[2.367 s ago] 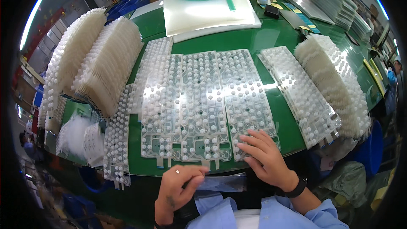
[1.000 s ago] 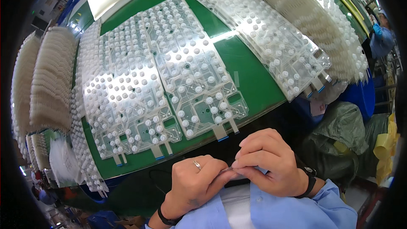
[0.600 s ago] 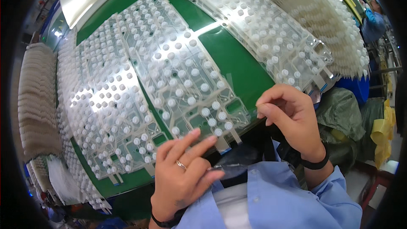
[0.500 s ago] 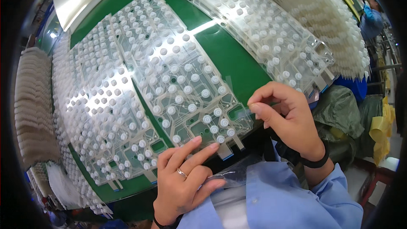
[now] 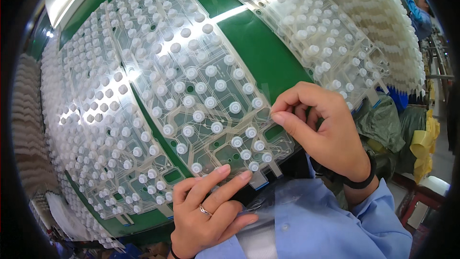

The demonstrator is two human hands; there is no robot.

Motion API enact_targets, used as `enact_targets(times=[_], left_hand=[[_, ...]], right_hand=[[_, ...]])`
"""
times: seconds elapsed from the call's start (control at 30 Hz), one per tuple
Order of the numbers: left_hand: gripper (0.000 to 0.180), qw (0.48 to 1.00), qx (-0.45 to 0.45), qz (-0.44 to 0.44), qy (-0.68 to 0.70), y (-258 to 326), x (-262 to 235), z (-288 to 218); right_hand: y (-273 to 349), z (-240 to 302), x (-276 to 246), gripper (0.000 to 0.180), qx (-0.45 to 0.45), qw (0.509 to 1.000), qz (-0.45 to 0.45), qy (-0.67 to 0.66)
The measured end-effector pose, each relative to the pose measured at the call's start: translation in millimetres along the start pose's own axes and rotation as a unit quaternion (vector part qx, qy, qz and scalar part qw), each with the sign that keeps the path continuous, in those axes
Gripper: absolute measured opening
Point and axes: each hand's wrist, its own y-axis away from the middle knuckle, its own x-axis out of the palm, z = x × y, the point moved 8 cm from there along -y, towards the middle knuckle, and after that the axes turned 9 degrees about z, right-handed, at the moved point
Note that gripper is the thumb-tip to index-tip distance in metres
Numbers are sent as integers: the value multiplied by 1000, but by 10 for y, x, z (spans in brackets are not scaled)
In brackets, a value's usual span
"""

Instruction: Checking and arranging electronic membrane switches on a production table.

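A clear plastic keyboard membrane sheet (image 5: 225,129) with printed traces and rows of white rubber domes lies in the middle of a green surface. My left hand (image 5: 211,211), wearing a ring, rests at its near edge with fingers spread and two fingertips on the sheet beside the domes. At the sheet's right edge, my right hand (image 5: 318,127) is closed, thumb and forefinger pinched together. Whatever lies between those fingertips, if anything, is too small to make out. Flat connector tails (image 5: 258,181) stick out of the sheet's near edge, close to my left fingertips.
Another domed sheet (image 5: 115,148) lies to the left, and more sheets (image 5: 330,43) lie at the right. Tall stacks of sheets stand at the far left (image 5: 31,134) and far right (image 5: 373,14). Green plastic bags (image 5: 378,124) sit beyond my right arm. A person in blue (image 5: 420,17) is at far right.
The view has come closer to the sheets. My right hand's pinch has moved slightly left and away from me along the sheet's edge. My left hand stays spread at the near edge.
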Motion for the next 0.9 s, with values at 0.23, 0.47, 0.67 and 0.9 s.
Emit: enact_targets(times=[0.23,0.47,0.67,0.9], left_hand=[[38,1000,-3,4,3,0,-2,4],[39,1000,-10,9,7,-3,2,9],[39,1000,-10,7,7,0,-2,14],[39,1000,-11,8,10,-6,1,16]], right_hand=[[-6,-4,-16,4,-8,1000,-7,-4],[-13,-7,-16,3,-8,1000,-4,-1],[-19,-29,-5,5,1,1000,-6,1],[-18,-22,1,6,3,1000,-16,23]])
